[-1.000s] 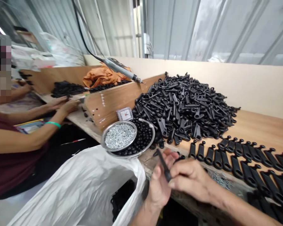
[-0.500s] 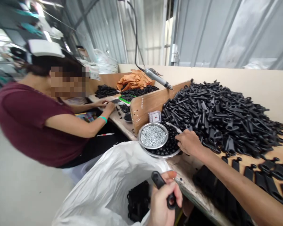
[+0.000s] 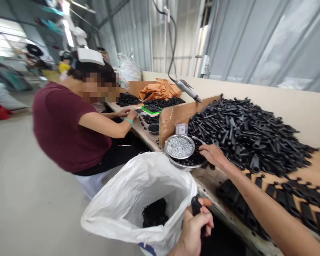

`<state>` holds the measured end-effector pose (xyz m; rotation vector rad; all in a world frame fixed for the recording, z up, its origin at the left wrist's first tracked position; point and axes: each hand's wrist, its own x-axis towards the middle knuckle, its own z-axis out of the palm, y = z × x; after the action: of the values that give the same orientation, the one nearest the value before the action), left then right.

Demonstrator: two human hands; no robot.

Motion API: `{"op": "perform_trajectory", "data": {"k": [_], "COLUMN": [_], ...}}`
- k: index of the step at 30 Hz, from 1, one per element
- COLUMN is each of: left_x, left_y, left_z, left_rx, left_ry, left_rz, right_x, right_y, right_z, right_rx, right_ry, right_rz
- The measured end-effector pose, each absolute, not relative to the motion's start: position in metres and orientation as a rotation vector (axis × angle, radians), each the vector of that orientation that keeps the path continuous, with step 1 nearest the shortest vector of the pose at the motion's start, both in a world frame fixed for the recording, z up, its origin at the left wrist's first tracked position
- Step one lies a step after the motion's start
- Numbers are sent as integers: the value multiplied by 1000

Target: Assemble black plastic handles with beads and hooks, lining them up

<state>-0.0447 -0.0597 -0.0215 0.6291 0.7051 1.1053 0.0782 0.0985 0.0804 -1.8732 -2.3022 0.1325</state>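
Note:
My left hand point(image 3: 196, 225) is closed around a black plastic part point(image 3: 195, 206), long with a rounded end, over the rim of a white woven sack point(image 3: 114, 209). Black parts point(image 3: 155, 213) lie inside the sack. My right hand point(image 3: 213, 154) is at the edge of a metal bowl of black balls point(image 3: 193, 158), its fingers close together at the balls. What those fingertips hold, if anything, is hidden. A smaller metal bowl point(image 3: 167, 152) of shiny silver pins sits on the balls. A thin pale stick point(image 3: 198, 139) lies beside my fingertips.
A big heap of black parts point(image 3: 237, 131) covers the bench to the right, with several laid in rows point(image 3: 280, 201) near its edge. A wooden divider point(image 3: 173, 119), small clock point(image 3: 181, 129) and hanging power screwdriver point(image 3: 188, 90) stand beyond. A person point(image 3: 66, 128) works at left.
My view has shifted, showing more of the sack. My left hand, still holding the black part, has moved right and down across the sack's rim. My right hand remains at the bowl.

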Motion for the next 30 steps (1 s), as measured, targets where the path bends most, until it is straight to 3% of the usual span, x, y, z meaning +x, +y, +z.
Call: {"op": "perform_trajectory", "data": {"k": [4,9,19,30], "left_x": [-36,7,106,133], "left_y": [-68,-84,-131,-164], "left_z": [-12,-3,-2,-6], "left_rx": [774,1043,1474,1537], "left_ry": [707,719,599,592], "left_rz": [1115,911,614,461], "right_x": [122,169,232,250], "right_y": [25,-88,-211,-252], "right_z": [76,43,5,-19], "right_rx": [-1449,-1037,-770,-693], "right_ry": [-1689,-1051,-621,-511], "right_rz": [913,1298,1180,1179]}}
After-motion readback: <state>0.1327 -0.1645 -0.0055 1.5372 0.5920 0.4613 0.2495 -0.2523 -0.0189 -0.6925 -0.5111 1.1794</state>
